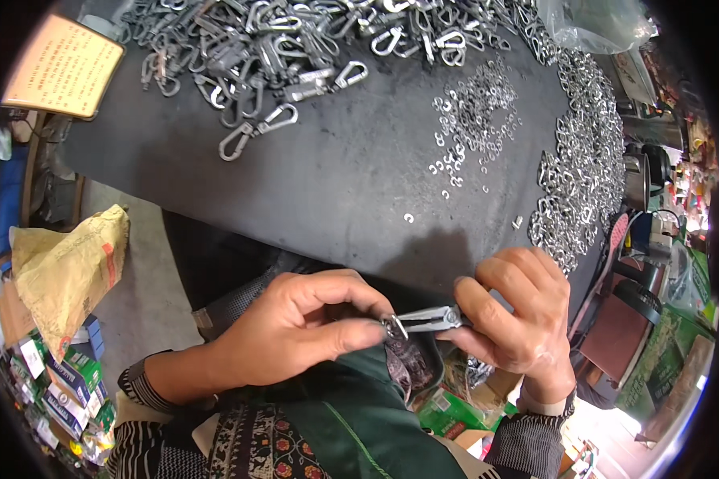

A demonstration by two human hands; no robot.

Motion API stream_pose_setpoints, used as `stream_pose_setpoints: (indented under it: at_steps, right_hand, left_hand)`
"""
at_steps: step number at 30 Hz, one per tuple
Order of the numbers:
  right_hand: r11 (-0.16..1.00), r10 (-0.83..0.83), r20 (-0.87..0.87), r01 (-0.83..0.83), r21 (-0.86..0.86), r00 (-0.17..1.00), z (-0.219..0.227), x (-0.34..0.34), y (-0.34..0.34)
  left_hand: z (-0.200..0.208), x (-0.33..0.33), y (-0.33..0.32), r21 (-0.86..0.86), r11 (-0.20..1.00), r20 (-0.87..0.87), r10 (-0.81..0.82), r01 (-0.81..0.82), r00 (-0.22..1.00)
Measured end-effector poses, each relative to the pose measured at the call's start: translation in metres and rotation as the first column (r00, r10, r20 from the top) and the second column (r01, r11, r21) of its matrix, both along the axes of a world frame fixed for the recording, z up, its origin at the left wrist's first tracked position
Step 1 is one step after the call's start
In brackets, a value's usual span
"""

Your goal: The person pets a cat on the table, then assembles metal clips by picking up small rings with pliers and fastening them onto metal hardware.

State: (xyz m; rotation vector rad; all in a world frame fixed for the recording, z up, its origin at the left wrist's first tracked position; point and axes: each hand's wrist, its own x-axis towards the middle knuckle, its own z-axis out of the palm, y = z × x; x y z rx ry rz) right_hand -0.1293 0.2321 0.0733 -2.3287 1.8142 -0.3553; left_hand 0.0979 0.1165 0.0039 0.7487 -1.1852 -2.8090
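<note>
Close to my body, just off the near edge of the black table [311, 199], my left hand [295, 323] pinches a small shiny metal piece [396, 325] between thumb and forefinger. Its exact kind is too small to tell. My right hand [523, 311] is closed around silver pliers [433, 319], whose jaws point left and meet that piece. On the table lie many carabiner hooks [295, 48], with one linked pair [257, 132] nearest me. Tiny open rings [479, 112] are scattered right of centre, and a single ring [409, 218] lies closer to my hands.
Silver metal links [579, 152] are heaped along the table's right edge. A written-on card [65, 65] is at the far left, a clear plastic bag [603, 28] at the far right. A yellow sack [76, 263] and boxes [68, 395] stand at left. Beneath my hands is a dark container [433, 363].
</note>
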Motion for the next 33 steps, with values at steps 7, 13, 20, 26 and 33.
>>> stream_pose_setpoints:
  at_steps: [7, 13, 20, 26, 33]
  right_hand:
    - [0.994, -0.069, 0.029, 0.071, -0.078, 0.997, -0.012, 0.016, 0.033]
    - [0.956, -0.293, 0.005, 0.293, 0.028, 0.956, -0.023, 0.016, 0.052]
    - [0.739, -0.637, 0.077, 0.637, -0.219, 0.767, -0.040, -0.035, 0.065]
    - [0.766, -0.579, -0.035, 0.529, -0.365, 0.815, -0.061, -0.052, 0.035]
    - [0.642, -0.607, -0.139, 0.380, -0.666, 0.782, -0.007, -0.117, 0.047]
  left_hand:
    - [0.038, -0.002, -0.031, -0.957, 0.271, 0.090, -0.072, 0.107, 0.993]
    - [0.023, -0.065, -0.126, -0.748, -0.664, -0.024, 0.055, 0.018, 0.998]
    - [0.006, -0.076, -0.132, -0.781, -0.611, -0.194, 0.041, -0.129, 0.980]
    - [-0.041, 0.041, -0.193, 0.118, 0.875, -0.395, 0.475, -0.469, 0.787]
    - [-0.019, 0.048, -0.066, -0.360, 0.692, -0.012, 0.667, -0.626, 0.745]
